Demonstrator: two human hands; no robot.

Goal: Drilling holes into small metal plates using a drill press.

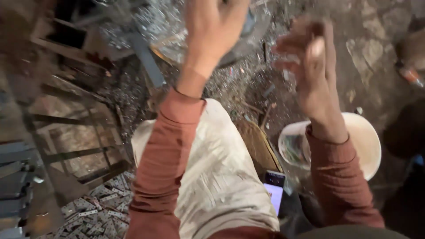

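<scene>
From the head camera, the left hand (212, 31) is raised over a pile of metal shavings (159, 26), its fingers cut off by the frame's top, so I cannot tell their spread. The right hand (310, 66), blurred, has fingers curled narrow above a white bucket (367, 141) on the floor; small perforated metal strips (95, 212) lie lower left.

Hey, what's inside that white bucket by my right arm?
The white bucket shows a blurred, mixed-colour jumble near its left wall. The right forearm covers part of the opening, so the contents cannot be identified.
</scene>
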